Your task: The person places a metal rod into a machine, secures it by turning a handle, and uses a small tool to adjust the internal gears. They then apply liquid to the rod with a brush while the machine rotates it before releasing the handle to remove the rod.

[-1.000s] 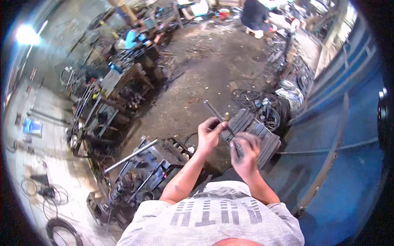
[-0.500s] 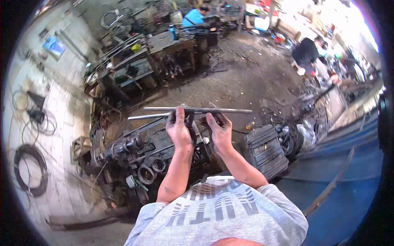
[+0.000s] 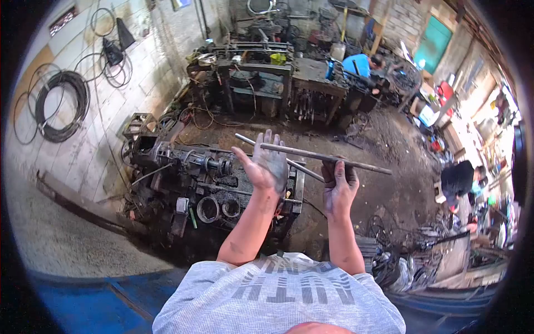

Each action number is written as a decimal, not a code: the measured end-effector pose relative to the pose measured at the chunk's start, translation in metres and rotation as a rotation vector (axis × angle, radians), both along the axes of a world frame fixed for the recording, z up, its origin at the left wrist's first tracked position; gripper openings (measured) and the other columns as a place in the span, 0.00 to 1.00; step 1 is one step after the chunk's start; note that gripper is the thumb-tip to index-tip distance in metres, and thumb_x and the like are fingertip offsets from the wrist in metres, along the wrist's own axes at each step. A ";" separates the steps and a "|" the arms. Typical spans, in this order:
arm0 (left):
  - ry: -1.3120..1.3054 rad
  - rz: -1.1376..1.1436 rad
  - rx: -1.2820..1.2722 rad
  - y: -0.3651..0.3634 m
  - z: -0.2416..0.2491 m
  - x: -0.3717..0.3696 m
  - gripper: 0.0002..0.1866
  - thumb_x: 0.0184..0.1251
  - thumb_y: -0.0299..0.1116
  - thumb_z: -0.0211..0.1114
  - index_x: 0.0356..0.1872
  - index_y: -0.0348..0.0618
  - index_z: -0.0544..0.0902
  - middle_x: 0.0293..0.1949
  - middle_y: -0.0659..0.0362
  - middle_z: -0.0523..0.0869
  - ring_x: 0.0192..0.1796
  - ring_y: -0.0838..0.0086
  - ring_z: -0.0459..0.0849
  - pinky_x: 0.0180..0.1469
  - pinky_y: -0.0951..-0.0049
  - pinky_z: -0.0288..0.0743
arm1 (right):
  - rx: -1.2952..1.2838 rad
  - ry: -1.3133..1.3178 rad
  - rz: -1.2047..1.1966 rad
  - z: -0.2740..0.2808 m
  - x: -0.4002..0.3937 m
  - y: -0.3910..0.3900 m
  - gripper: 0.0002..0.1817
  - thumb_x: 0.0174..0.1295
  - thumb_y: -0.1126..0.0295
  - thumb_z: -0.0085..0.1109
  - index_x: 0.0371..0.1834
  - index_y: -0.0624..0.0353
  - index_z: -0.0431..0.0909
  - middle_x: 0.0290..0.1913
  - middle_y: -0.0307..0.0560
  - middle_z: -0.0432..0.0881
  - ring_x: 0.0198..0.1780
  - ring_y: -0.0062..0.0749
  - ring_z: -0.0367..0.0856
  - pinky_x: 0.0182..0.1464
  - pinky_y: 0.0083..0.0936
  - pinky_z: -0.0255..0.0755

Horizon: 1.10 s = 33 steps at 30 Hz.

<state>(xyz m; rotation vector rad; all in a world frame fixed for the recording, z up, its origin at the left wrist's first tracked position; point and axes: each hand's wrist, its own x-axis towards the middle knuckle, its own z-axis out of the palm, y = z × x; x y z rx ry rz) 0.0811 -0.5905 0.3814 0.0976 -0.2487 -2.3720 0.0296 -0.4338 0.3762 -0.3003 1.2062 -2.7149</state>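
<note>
My right hand point(image 3: 339, 192) is closed around a long metal rod point(image 3: 361, 164), which slants across in front of me. A second, shinier rod point(image 3: 303, 168) crosses beneath it and runs to the same hand; whether the fingers grip it too is hard to tell. My left hand point(image 3: 268, 167) is open, palm showing and blackened, fingers stretched out. The first rod's left end lies against its fingers. The second rod passes behind this hand, its tip point(image 3: 243, 138) showing beyond the thumb side.
Below my left arm stands a greasy lathe-like machine point(image 3: 206, 161) with metal rings point(image 3: 208, 209) on it. A cluttered workbench point(image 3: 311, 75) is farther back. Black hose point(image 3: 61, 106) hangs on the left wall. One person in blue point(image 3: 357, 65) and another in black point(image 3: 459, 179) are farther off.
My left hand has opened from its grip on the rods. My right hand has moved right with the rod, which now slopes down to the right. The view has turned left.
</note>
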 end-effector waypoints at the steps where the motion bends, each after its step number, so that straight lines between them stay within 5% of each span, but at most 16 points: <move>1: 0.010 0.022 -0.004 -0.003 0.001 -0.001 0.59 0.57 0.76 0.47 0.73 0.33 0.45 0.74 0.47 0.50 0.75 0.55 0.50 0.74 0.55 0.49 | -0.004 0.010 0.022 0.004 -0.003 0.000 0.13 0.66 0.70 0.58 0.48 0.68 0.76 0.43 0.48 0.82 0.44 0.33 0.83 0.52 0.30 0.79; 15: 0.084 0.164 -0.019 0.009 0.032 0.004 0.65 0.49 0.82 0.46 0.74 0.35 0.40 0.76 0.48 0.41 0.78 0.60 0.38 0.76 0.60 0.39 | -0.023 0.049 0.222 0.036 -0.017 0.000 0.12 0.67 0.70 0.57 0.48 0.67 0.76 0.43 0.46 0.81 0.43 0.32 0.83 0.48 0.30 0.80; 19: 0.108 0.292 0.025 0.026 0.047 0.006 0.59 0.56 0.76 0.48 0.74 0.35 0.41 0.76 0.48 0.43 0.78 0.62 0.41 0.76 0.63 0.38 | -0.042 0.032 0.252 0.035 -0.018 -0.006 0.10 0.67 0.72 0.55 0.48 0.64 0.77 0.43 0.46 0.83 0.44 0.31 0.84 0.47 0.26 0.82; 22: -0.268 0.440 -0.697 0.052 0.028 -0.002 0.44 0.66 0.38 0.62 0.74 0.37 0.45 0.73 0.50 0.58 0.74 0.64 0.58 0.74 0.66 0.47 | 0.027 0.075 0.231 0.031 -0.018 -0.015 0.09 0.67 0.72 0.55 0.48 0.63 0.77 0.43 0.45 0.83 0.43 0.30 0.83 0.47 0.28 0.81; 23: -0.174 0.316 -0.708 0.055 0.021 -0.002 0.38 0.64 0.31 0.66 0.72 0.35 0.56 0.67 0.52 0.69 0.68 0.69 0.68 0.69 0.71 0.58 | -0.002 0.043 0.253 0.034 -0.014 -0.015 0.09 0.67 0.73 0.55 0.47 0.63 0.77 0.42 0.44 0.83 0.42 0.28 0.83 0.45 0.25 0.79; 28: -0.266 0.324 -0.499 0.083 0.010 -0.001 0.27 0.62 0.35 0.69 0.61 0.37 0.74 0.49 0.61 0.81 0.48 0.78 0.80 0.52 0.75 0.73 | 0.156 0.145 0.245 0.033 -0.004 -0.016 0.09 0.65 0.74 0.59 0.43 0.68 0.80 0.38 0.41 0.84 0.39 0.19 0.78 0.44 0.18 0.72; 33: -0.407 0.324 -0.437 0.080 0.015 0.002 0.15 0.63 0.32 0.68 0.49 0.37 0.81 0.42 0.60 0.84 0.43 0.77 0.81 0.49 0.77 0.75 | 0.152 0.158 0.325 0.031 -0.014 -0.004 0.10 0.62 0.78 0.59 0.46 0.70 0.78 0.40 0.43 0.84 0.43 0.22 0.79 0.49 0.20 0.72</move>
